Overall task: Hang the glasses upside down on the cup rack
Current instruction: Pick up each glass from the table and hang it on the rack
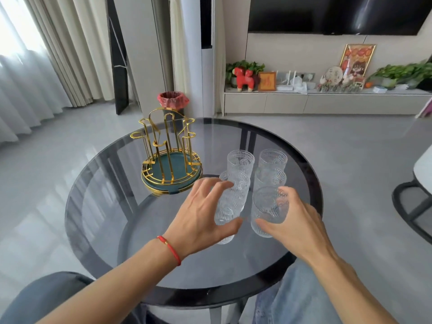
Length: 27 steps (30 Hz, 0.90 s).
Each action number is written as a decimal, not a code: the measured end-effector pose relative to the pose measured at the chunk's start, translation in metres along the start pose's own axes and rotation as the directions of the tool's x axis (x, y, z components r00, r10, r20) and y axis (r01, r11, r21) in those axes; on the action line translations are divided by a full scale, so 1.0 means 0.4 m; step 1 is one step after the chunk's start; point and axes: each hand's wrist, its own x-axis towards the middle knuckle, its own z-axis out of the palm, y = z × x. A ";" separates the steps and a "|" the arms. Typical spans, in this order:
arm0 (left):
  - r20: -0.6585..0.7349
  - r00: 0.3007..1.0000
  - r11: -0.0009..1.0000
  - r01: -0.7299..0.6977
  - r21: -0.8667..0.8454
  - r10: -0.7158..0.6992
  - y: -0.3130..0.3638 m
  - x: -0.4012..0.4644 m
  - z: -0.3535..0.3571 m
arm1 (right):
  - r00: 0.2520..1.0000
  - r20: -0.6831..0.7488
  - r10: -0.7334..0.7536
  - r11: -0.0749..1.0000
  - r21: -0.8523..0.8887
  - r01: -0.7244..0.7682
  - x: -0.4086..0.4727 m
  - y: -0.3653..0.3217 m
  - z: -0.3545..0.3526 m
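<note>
A gold wire cup rack (pixel 171 169) with a teal base stands on the left of the round dark glass table (pixel 131 242), and no glass hangs on it. Several clear ribbed glasses stand upright right of the rack. Among them are a back-left glass (pixel 240 161) and a back-right glass (pixel 273 159). My left hand (pixel 201 213) wraps the front-left glass (pixel 232 202), thumb near its base. My right hand (pixel 297 220) grips the front-right glass (pixel 268 209), which tilts slightly towards me. A red string sits on my left wrist.
A bin with a pink bag (pixel 173 100) stands on the floor behind the rack. At the right edge is a dark-framed chair (pixel 411 206). A TV cabinet (pixel 327 102) with ornaments runs along the far wall. My jeans-clad knee (pixel 299 300) is under the table's near edge.
</note>
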 end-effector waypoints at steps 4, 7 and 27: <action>0.095 0.995 0.948 -0.005 -0.318 0.037 0.041 0.058 -0.034 | 0.978 -0.057 -0.203 0.966 0.152 0.209 -0.006 -0.065 -0.043; 0.163 0.984 0.847 0.144 -0.511 -0.069 0.056 0.109 -0.052 | 0.934 -0.046 -0.353 0.926 0.124 0.356 0.034 -0.136 -0.067; 0.224 0.827 0.436 0.478 -0.763 -0.515 -0.210 0.102 -0.072 | 0.987 0.033 -0.158 0.864 0.488 0.122 0.279 -0.329 0.008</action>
